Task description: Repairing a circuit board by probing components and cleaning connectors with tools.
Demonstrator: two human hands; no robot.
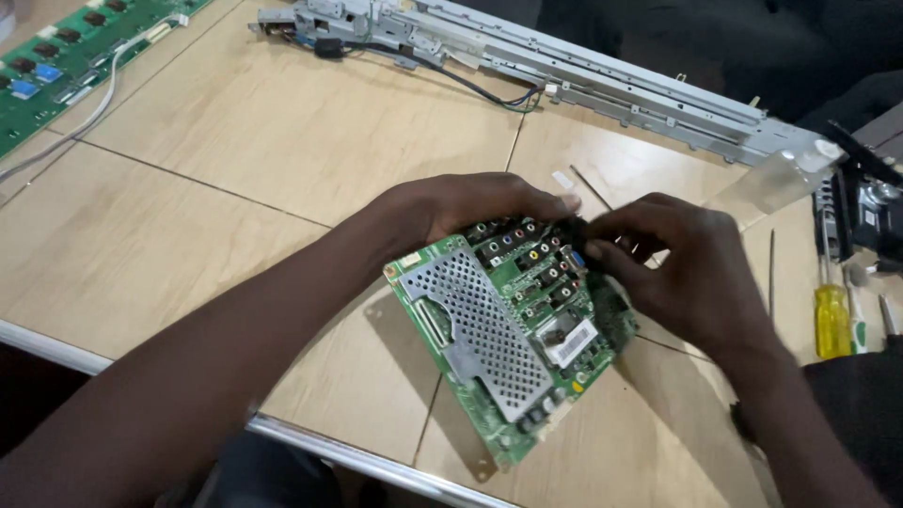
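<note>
- A long green circuit board [56, 66] with dark components lies at about ten o'clock, at the far left corner of the wooden table [235, 169]; a thin white cable [99, 103] runs across it.
- The left hand [461, 207] comes in from seven o'clock, its fingers curled over the far edge of a green circuit board [508, 329] — it grips the board and holds it tilted above the table.
- That board sits in the middle of the view, just below centre. A perforated metal shield [480, 329] covers its left half, and a cluster of coloured round sockets [527, 249] stands along its far edge at twelve o'clock.
- A long grey metal bracket [602, 89] lies across the table from twelve toward two o'clock, with a black wire [442, 71] trailing beside it.
- The right hand [687, 259] enters from four o'clock. Its fingers are pinched narrow at the board's far right corner, touching the sockets; whether they hold some small part there cannot be told.
- A screwdriver with a yellow handle [831, 315] lies at three o'clock, well apart from the board — beside a dark piece of equipment [870, 202] at the table's right edge.
</note>
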